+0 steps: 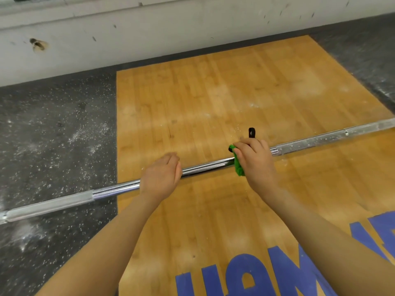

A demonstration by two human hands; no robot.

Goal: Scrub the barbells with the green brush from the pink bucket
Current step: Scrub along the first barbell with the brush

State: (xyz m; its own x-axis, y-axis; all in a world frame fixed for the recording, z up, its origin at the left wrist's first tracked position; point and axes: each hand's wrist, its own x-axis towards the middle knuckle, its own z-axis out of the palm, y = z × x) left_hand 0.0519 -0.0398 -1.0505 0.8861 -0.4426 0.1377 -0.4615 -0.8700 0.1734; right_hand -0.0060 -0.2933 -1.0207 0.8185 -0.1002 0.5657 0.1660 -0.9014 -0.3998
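A wood platform (213, 99) is laid in the middle of the floor, with pale dusty patches seen on its boards. Blue lettering (277, 274) is painted on its near edge, cut off by the frame. Dark rubber flooring (53, 124) with white flecks and dusty smears is set on both sides of it. A white wall (128, 39) is seen behind, scuffed with dark marks and gouged by a hole (38, 44) at left.

2 bare, sleeveless forearms (119, 229)
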